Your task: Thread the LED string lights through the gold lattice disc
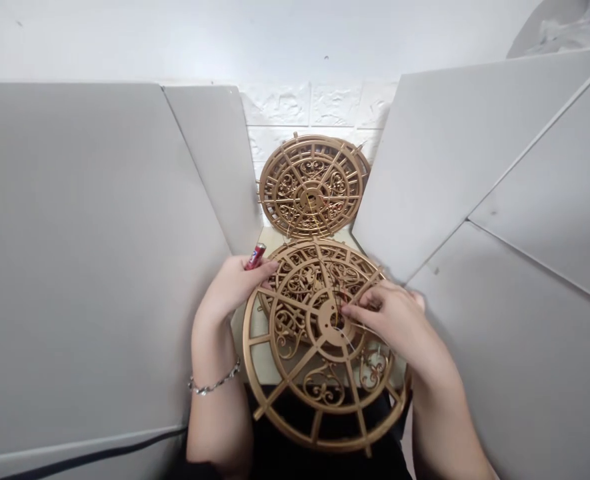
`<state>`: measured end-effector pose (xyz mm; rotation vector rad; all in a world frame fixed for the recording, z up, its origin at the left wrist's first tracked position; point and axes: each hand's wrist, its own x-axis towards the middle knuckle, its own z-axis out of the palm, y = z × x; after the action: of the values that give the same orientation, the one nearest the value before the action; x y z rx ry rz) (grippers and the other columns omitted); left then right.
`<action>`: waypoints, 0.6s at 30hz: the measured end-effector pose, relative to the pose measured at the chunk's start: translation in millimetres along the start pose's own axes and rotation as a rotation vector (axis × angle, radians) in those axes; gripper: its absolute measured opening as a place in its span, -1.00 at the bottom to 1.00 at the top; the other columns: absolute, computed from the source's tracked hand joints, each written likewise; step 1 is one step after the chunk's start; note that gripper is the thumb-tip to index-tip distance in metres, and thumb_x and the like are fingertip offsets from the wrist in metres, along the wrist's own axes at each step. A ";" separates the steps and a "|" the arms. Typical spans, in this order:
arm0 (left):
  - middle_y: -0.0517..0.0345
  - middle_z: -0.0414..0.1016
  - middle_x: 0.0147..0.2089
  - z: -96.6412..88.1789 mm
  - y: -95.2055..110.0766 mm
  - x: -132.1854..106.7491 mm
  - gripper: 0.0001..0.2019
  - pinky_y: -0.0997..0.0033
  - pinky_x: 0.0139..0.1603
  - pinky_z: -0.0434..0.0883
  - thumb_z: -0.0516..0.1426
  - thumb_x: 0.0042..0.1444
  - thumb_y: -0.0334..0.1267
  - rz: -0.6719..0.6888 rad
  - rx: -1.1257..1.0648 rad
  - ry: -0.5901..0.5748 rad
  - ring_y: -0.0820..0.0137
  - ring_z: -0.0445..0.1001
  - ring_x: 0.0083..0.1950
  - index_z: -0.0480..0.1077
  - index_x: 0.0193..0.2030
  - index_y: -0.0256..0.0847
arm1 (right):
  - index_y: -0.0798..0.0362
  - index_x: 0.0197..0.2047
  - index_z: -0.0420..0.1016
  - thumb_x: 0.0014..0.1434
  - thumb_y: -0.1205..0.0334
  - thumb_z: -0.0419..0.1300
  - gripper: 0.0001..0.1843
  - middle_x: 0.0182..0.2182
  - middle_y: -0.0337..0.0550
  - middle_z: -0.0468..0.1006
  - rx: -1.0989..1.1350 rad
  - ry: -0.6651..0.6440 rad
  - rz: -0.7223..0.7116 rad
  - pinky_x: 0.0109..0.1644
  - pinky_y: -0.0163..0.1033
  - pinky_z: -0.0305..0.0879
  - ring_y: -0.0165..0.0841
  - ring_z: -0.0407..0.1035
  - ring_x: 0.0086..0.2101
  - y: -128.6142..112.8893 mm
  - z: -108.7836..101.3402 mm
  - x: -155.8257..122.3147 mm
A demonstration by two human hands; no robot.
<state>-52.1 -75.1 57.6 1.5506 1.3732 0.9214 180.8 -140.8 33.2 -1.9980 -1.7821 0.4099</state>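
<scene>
A round gold openwork frame [332, 363], with spokes, rings and scroll ornaments, tilts towards me. My left hand [237, 283] grips its upper left rim and also keeps a small red cylinder with a silver end [255, 257], which looks like a battery, between thumb and palm. Over the frame's hub [331, 325], my right hand [387, 313] pinches thin wires [338, 300] between thumb and fingertips. A pale wire [345, 337] also crosses the hub. Behind and beneath lie further gold frames of the same kind, partly hidden.
A stack of similar gold frames [312, 187] leans against the white brick-patterned wall [325, 103]. Grey panels [99, 253] rise at left and right [515, 320], hemming in the narrow work surface. A black cable [95, 457] runs along the lower left.
</scene>
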 end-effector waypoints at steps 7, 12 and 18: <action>0.26 0.32 -0.70 3.3 5.4 -27.3 -0.82 0.58 -0.67 0.16 0.19 -0.17 -0.16 -0.011 -0.312 0.187 0.56 0.24 -0.68 0.36 -0.55 -0.23 | -0.17 -0.33 0.44 0.01 -0.24 -0.01 -0.60 -0.37 -0.16 0.40 -0.006 0.057 -0.070 -0.02 0.05 -0.01 -0.19 0.30 -0.23 -5.1 -2.3 -29.2; 0.28 0.27 -0.73 7.8 15.7 -16.3 -0.75 0.61 -0.75 0.07 0.13 -0.10 -0.06 0.032 -0.461 0.270 0.62 0.14 -0.75 0.39 -0.46 -0.24 | -0.05 -0.47 0.38 -0.02 -0.27 -0.01 -0.55 -0.39 -0.07 0.34 -0.108 0.236 -0.070 -0.18 -0.01 0.13 -0.16 0.26 -0.27 -22.1 -33.6 -9.3; 0.29 0.32 -0.62 17.0 -0.6 15.8 -0.75 0.63 -0.78 -0.04 0.05 -0.03 -0.12 0.036 -0.648 0.293 0.69 -0.03 -0.77 0.38 -0.31 -0.25 | 0.05 -0.33 0.41 -0.01 -0.23 0.03 -0.50 -0.32 -0.03 0.33 -0.019 0.372 -0.200 -0.18 -0.02 0.23 -0.18 0.31 -0.23 -50.1 -76.1 64.2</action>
<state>-34.7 -61.4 50.6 0.9720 1.0777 1.4833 183.2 -82.2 128.1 -1.7465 -1.7248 -0.0413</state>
